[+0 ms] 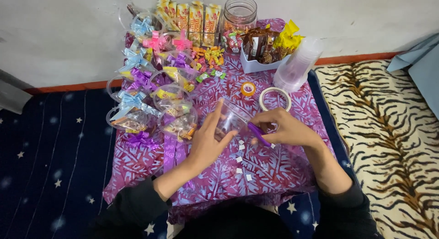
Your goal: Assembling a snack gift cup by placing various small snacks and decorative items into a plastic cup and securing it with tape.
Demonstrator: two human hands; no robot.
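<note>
**Both hands on a clear plastic cup with a purple ribbon**

Left hand (208, 145) cradles a clear plastic cup (230, 119) from the side, its fingers spread along the cup's wall, so it is grasping the cup. Right hand (286, 128) meets the cup from the other side and pinches a purple ribbon (258, 134) between thumb and fingers, right against the cup's rim. The cup lies tilted between the two hands, just above a purple patterned cloth (274, 170).

Below the hands, small white tape squares (241, 147) lie scattered on the cloth. Just beyond the right hand sit a white tape roll (275, 98) and a smaller yellow tape roll (248, 88). Farther past them lies a stack of clear cups (298, 65) on its side, beside a white box of wrapped snacks (265, 47) and a glass jar (240, 13). Beyond the left hand stand filled cups topped with ribbon bows (151, 102), in blue, pink and purple, near loose wrapped candies (208, 58) and a row of yellow snack packs (194, 19). To the right of the right hand lies a tiger-striped blanket (388, 129).
</note>
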